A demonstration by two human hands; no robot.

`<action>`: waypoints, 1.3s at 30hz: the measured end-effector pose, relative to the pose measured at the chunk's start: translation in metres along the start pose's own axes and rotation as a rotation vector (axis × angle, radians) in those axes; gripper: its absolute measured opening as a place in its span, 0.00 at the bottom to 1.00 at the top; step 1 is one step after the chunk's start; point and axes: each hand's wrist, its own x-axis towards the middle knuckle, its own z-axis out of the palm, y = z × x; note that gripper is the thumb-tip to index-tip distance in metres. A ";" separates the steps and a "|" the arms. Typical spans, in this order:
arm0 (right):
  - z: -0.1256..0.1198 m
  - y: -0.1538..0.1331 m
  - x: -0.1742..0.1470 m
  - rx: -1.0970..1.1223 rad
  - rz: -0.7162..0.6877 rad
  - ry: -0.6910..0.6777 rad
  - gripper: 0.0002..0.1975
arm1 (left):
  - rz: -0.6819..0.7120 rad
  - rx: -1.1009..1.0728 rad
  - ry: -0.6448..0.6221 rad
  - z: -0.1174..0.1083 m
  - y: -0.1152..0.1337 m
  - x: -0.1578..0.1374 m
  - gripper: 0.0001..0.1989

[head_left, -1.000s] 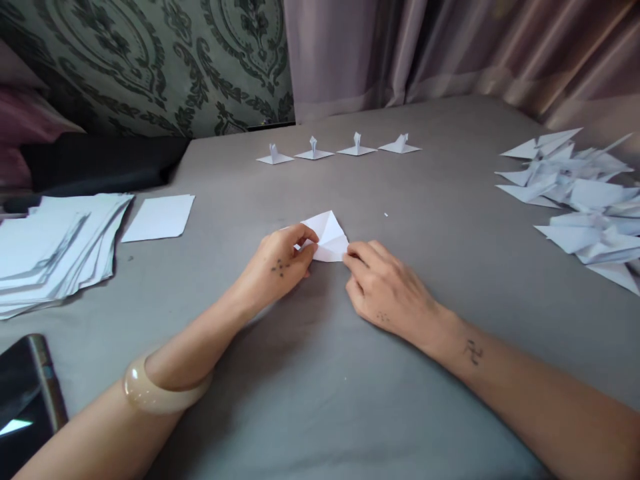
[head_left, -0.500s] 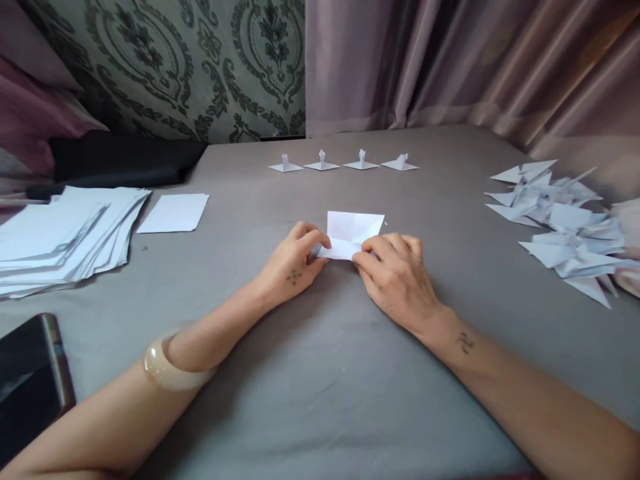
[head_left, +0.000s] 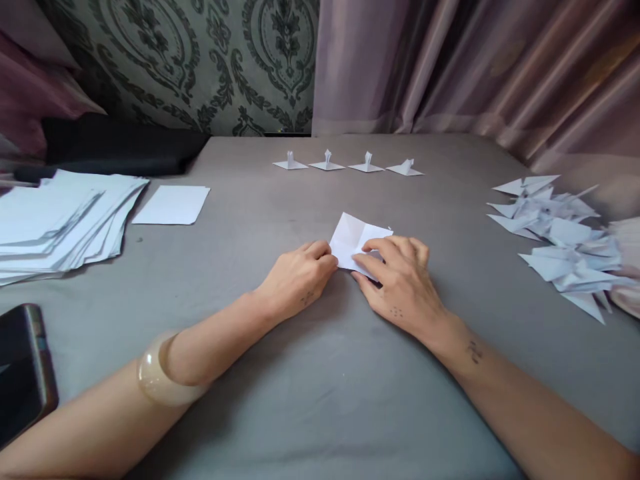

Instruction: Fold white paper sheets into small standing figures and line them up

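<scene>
A small creased sheet of white paper [head_left: 350, 237] lies between my hands at the middle of the table, turned at an angle. My left hand [head_left: 303, 273] pinches its left corner, fingers curled closed. Over the paper's right side is my right hand [head_left: 395, 273], its fingers parted and bent, with fingertips resting on the sheet and the thumb at its near edge. The right hand covers the paper's right part.
Several folded paper figures [head_left: 367, 163] stand in a row at the back. Folded paper pieces [head_left: 565, 233] are heaped at the right. Stacked white sheets [head_left: 65, 220], a smaller square stack [head_left: 173, 205] and a phone [head_left: 25, 373] lie at the left. Black cloth [head_left: 125, 147] sits behind them.
The paper has turned so a corner points away from me. My left hand has rolled inward at its corner, and my right fingers have spread apart. The whole view has shifted slightly.
</scene>
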 end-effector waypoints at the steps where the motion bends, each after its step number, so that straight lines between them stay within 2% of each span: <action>1: 0.001 0.000 0.001 0.020 -0.015 -0.017 0.07 | -0.024 -0.030 0.013 0.000 0.000 0.000 0.13; 5: 0.003 0.001 0.004 0.069 -0.040 -0.085 0.09 | -0.142 -0.165 0.046 -0.001 -0.002 0.000 0.06; 12: 0.001 0.001 0.011 0.135 0.008 -0.113 0.10 | -0.254 -0.269 0.050 -0.003 -0.003 0.000 0.06; 17: 0.000 -0.001 0.019 0.200 0.119 -0.158 0.12 | -0.280 -0.311 0.043 -0.005 -0.004 0.000 0.07; 22: 0.005 -0.001 0.025 0.271 0.245 -0.173 0.09 | -0.303 -0.273 0.015 -0.005 -0.003 0.002 0.10; 26: 0.006 -0.001 0.030 0.281 0.307 -0.218 0.09 | -0.301 -0.283 0.028 -0.002 -0.005 0.002 0.09; 32: 0.001 -0.003 0.038 0.273 0.367 -0.304 0.11 | -0.340 -0.306 0.021 -0.002 -0.006 0.004 0.08; 39: -0.001 -0.001 0.046 0.251 0.354 -0.368 0.10 | -0.374 -0.279 -0.007 -0.003 -0.003 0.007 0.09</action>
